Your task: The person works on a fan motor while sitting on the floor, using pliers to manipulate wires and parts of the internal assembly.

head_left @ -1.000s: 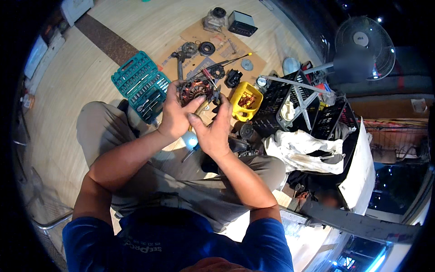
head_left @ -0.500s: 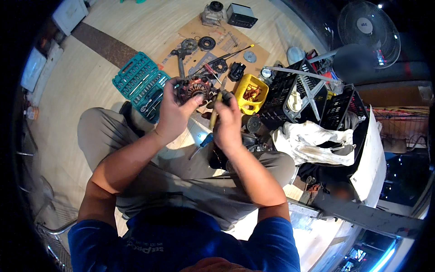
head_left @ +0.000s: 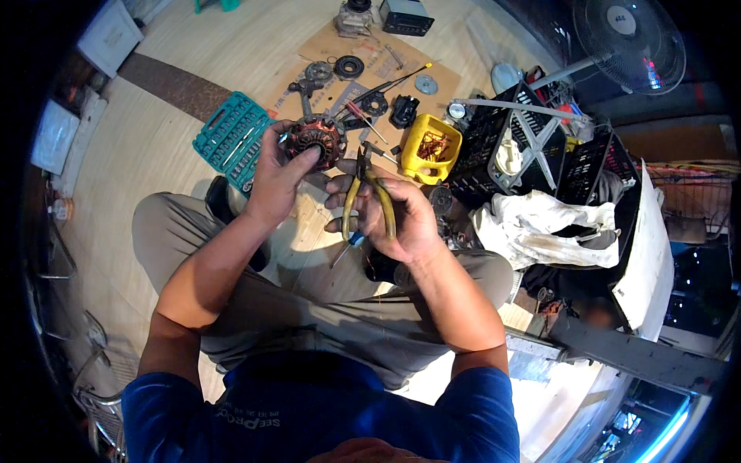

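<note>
My left hand (head_left: pixel 272 176) is closed round a round, copper-wound stator (head_left: pixel 323 137), the thumb pressed on its near side. Just right of it, my right hand (head_left: pixel 411 220) holds pliers (head_left: pixel 364 167) with yellow handles, which are spread apart in the fingers. The jaws point away from me, beside the stator but apart from it. Beyond the right hand is a cut-open yellow container (head_left: pixel 422 170) with copper wire scraps inside. A blue-handled screwdriver (head_left: pixel 356 240) lies on the floor under the right hand, partly hidden.
A teal socket set (head_left: pixel 224 137) lies open at left. Cardboard (head_left: pixel 436 58) ahead bears metal parts, a red-handled screwdriver (head_left: pixel 355 109) and a hammer-shaped piece. At right stand a black crate (head_left: pixel 498 143), a white cloth (head_left: pixel 525 224) and a fan (head_left: pixel 629 46).
The pliers have turned and their handles have spread apart, with my right hand opening lower down. My left hand has shifted the stator slightly left and away from the pliers.
</note>
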Demonstrator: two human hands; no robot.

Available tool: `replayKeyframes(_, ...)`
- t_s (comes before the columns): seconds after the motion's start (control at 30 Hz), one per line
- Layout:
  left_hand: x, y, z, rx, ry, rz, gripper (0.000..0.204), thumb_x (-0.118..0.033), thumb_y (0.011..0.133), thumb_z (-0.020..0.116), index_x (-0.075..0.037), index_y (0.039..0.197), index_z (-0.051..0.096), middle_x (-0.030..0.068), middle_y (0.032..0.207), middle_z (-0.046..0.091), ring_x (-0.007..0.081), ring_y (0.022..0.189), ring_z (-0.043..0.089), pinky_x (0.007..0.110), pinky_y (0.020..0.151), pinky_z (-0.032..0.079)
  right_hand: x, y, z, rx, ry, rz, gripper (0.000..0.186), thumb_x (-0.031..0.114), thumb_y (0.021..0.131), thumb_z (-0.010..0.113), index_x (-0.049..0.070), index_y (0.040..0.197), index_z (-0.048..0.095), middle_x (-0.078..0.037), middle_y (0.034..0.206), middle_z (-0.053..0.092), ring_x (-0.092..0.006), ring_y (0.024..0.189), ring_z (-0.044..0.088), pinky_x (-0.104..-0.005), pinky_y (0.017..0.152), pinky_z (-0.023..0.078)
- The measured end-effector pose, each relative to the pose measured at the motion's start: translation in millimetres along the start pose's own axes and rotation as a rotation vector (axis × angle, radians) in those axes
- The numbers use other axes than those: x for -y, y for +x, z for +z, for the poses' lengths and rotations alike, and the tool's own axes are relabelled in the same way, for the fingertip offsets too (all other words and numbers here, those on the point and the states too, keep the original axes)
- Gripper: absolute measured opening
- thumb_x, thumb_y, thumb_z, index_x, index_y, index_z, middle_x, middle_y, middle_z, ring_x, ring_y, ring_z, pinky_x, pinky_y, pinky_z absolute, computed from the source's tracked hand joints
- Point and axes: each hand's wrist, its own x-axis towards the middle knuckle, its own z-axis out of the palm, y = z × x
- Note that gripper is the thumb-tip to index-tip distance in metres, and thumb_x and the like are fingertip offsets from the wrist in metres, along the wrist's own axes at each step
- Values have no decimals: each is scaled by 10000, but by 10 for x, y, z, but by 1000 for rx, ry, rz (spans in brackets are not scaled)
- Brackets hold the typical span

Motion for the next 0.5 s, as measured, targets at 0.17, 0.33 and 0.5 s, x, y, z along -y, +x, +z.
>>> replayKeyframes(0.17, 43, 8, -42, 13, 82, 45, 514, -44, 864, 649, -22, 1265, 328, 144, 1157, 546, 193, 1055, 572, 315, 893, 505, -75, -2, 19, -16, 201, -28, 670, 419, 862, 517, 27, 1391, 395, -155, 1246, 561, -262, 1101, 536, -472, 916, 451)
replayKeyframes(0.33, 15, -7, -2, 16, 116, 37, 530, -23, 845, 666, -31, 1259, 334, 135, 1140, 560, 186, 1049, 579, 310, 894, 501, -132, -34, 31, -270, -125, 47, 475, 97, 829, 577, 9, 1285, 478, -124, 1167, 603, -205, 1027, 581, -366, 867, 494)
replayKeyframes(0.5, 2, -22, 3, 39, 134, 41, 554, -9, 831, 680, -33, 1262, 332, 133, 1134, 572, 177, 1041, 586, 312, 895, 501, -19, -17, 9, -283, -219, 194, 415, 19, 826, 536, -68, 1229, 495, -163, 1046, 641, -227, 871, 651, -364, 769, 561)
